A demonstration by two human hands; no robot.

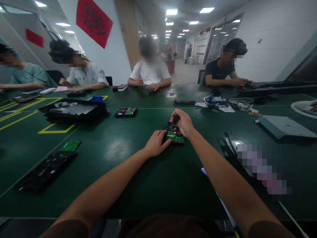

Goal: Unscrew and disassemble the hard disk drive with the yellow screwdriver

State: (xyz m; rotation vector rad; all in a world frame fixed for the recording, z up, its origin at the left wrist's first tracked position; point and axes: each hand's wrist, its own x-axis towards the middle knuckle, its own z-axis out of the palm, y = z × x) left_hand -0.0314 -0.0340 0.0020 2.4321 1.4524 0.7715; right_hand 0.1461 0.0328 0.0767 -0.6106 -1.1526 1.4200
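On the green table in front of me lies a hard drive [175,136], its green circuit board facing up. My left hand [157,142] grips its left side, with the thumb along the near edge and the fingers at the far left corner. Above the drive's far end, my right hand [183,123] is closed around a small screwdriver [176,116] with a dark and yellow-green handle. The screwdriver's tip points down at the drive; whether it touches a screw is too small to tell.
Another hard drive [125,112] lies farther left. A black tray [74,110], a loose green circuit board [70,145] and a dark row of drives [47,172] are on the left. To the right are a grey metal box [287,127] and a bowl [214,100]. Several people sit across the table.
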